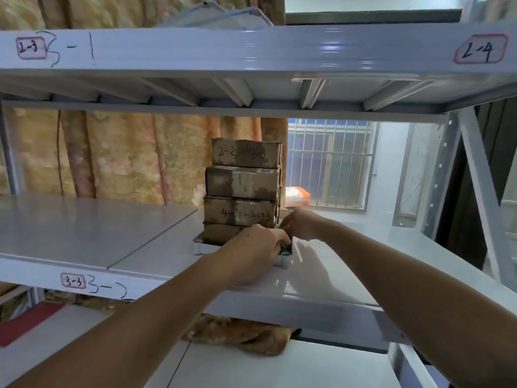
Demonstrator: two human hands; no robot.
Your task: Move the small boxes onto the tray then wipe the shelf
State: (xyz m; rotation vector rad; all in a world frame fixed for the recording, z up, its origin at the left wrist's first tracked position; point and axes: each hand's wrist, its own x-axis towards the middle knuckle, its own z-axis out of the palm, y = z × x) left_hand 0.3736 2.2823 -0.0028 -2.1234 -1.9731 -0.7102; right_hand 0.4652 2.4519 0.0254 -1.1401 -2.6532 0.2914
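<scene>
Several small brown cardboard boxes [243,180] stand stacked on a grey tray [202,247] on the middle white shelf [84,228]. Handwritten numbers mark some of the boxes. My left hand [256,253] grips the tray's near right corner, fingers curled over its rim. My right hand [300,224] holds the tray's right edge just behind, fingers curled at the lowest box. Both hands hide the right part of the tray and the bottom box.
An upper shelf [251,51] hangs low above the stack. A patterned cloth [237,334] lies on the shelf below. A curtain [112,155] hangs behind on the left, a barred window [330,163] on the right, and a metal upright [478,186] at the far right.
</scene>
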